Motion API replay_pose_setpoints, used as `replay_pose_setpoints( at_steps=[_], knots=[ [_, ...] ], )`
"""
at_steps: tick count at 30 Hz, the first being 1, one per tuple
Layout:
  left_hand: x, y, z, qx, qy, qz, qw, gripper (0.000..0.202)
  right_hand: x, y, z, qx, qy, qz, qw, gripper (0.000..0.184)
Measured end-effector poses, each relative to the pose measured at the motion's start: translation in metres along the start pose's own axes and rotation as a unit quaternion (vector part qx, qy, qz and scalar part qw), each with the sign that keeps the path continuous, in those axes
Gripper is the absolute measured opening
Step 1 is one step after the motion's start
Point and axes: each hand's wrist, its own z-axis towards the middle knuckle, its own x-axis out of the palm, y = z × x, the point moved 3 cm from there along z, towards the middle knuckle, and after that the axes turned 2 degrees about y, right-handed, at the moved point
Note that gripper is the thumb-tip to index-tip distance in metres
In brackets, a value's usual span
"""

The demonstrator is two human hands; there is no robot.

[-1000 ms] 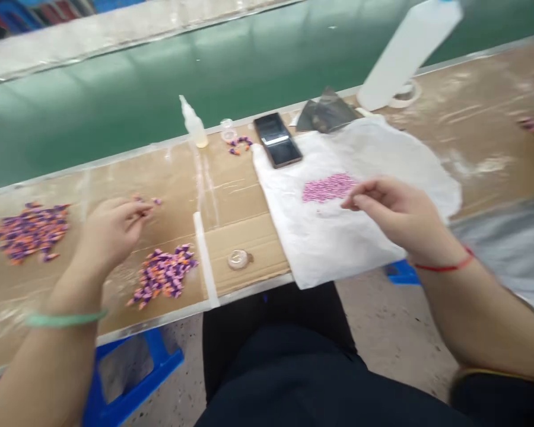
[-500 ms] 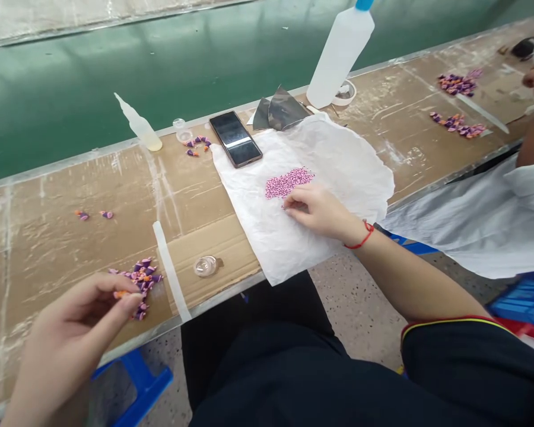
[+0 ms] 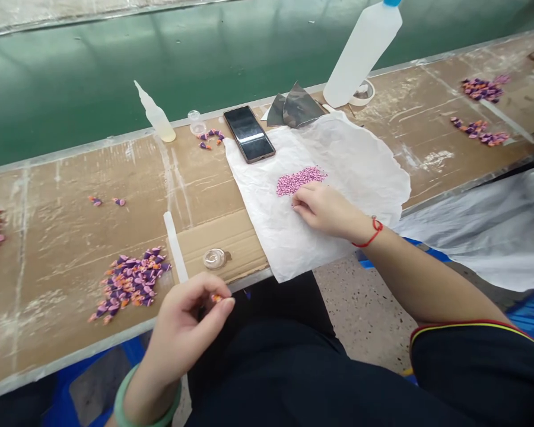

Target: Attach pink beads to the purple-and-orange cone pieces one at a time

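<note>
My left hand [image 3: 184,323] is raised near the bench's front edge, fingers pinched round a small orange piece [image 3: 215,298]. Just behind it lies a pile of purple-and-orange cone pieces [image 3: 131,283] on the cardboard. My right hand [image 3: 323,207] rests on a crumpled white sheet [image 3: 360,172], fingertips pressed together at the near edge of a patch of tiny pink beads [image 3: 300,179]; what they pinch is too small to make out.
A black phone [image 3: 248,133], a small glue bottle [image 3: 155,114], a tall white bottle [image 3: 362,50] and a clear cap [image 3: 214,258] stand on the bench. More cone piles [image 3: 483,89] lie far right. A green conveyor belt [image 3: 115,77] runs behind.
My left hand has drawn back from the far-left cardboard to the front edge with a small piece pinched. My right hand has lowered onto the sheet beside the pink beads. The view shifted.
</note>
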Motion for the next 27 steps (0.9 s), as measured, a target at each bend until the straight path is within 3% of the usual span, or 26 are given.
replay_pose_setpoints(
  at_steps=[5, 10, 13, 20, 27],
  knots=[
    [0.024, -0.008, 0.023, 0.035, 0.032, -0.010, 0.999, 0.014, 0.008, -0.001, -0.001, -0.008, -0.012, -0.025, 1.000, 0.015],
    [0.042, -0.010, 0.035, 0.043, 0.023, -0.023, 0.999, 0.016, 0.006, 0.004, -0.005, -0.015, -0.027, -0.014, 0.999, 0.014],
    [0.053, -0.009, 0.042, 0.051, 0.017, -0.028, 0.998, 0.018, -0.004, 0.024, -0.013, -0.040, -0.026, 0.017, 0.999, 0.013],
    [0.065, -0.007, 0.052, 0.066, -0.004, -0.017, 0.998, 0.014, -0.031, 0.090, -0.031, -0.174, -0.038, 0.067, 0.982, 0.017],
    [0.062, -0.013, 0.043, 0.113, -0.013, 0.017, 0.993, 0.018, -0.028, 0.107, -0.037, -0.196, -0.047, 0.019, 0.979, 0.017]
  ],
)
